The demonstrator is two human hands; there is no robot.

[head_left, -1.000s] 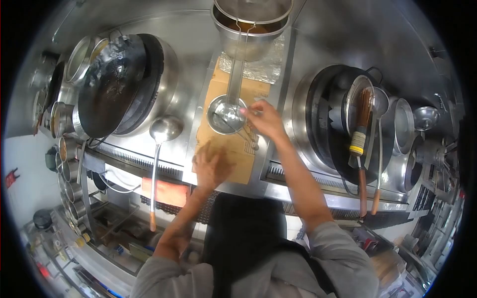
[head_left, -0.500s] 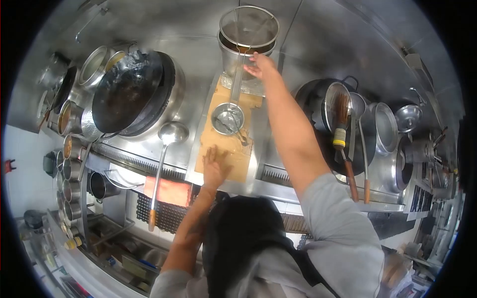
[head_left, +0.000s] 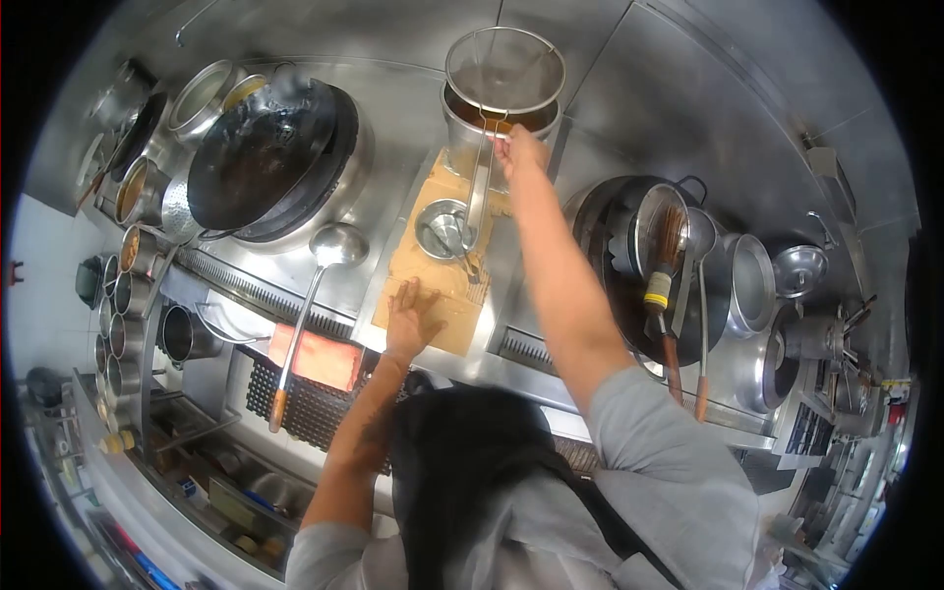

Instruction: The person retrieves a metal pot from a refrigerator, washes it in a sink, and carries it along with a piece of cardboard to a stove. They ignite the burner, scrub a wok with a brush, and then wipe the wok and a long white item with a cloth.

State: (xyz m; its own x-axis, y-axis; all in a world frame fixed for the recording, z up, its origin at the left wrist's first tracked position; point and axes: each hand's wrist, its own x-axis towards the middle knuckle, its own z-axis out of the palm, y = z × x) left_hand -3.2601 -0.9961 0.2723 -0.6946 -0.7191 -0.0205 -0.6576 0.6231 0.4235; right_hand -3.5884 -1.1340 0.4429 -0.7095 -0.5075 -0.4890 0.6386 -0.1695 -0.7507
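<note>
My left hand [head_left: 413, 317] lies flat with fingers spread on a worn sheet of cardboard [head_left: 457, 329]. My right hand [head_left: 523, 152] reaches forward, its fingers curled at the near rim of a steel pot [head_left: 470, 143] holding brown liquid. A round mesh strainer [head_left: 506, 71] rests over the pot's mouth. Its long handle [head_left: 479, 197] slants down toward me, close beside my right fingers and partly over a small steel bowl [head_left: 429, 228]. That bowl sits on the cardboard with a metal utensil in it. My right fingertips are partly hidden.
To the left are a dark wok [head_left: 261, 162] on a burner and a long-handled ladle [head_left: 339, 244] near an orange cloth [head_left: 315, 357]. Another wok [head_left: 723, 285] at right bears a brush [head_left: 661, 285], a strainer and a ladle. Several metal containers [head_left: 128, 334] line the left edge.
My right fingers have gone from spread to curled at the pot rim. The pot and strainer have come nearer, and the handle end has shifted across the bowl. My left hand stays on the cardboard.
</note>
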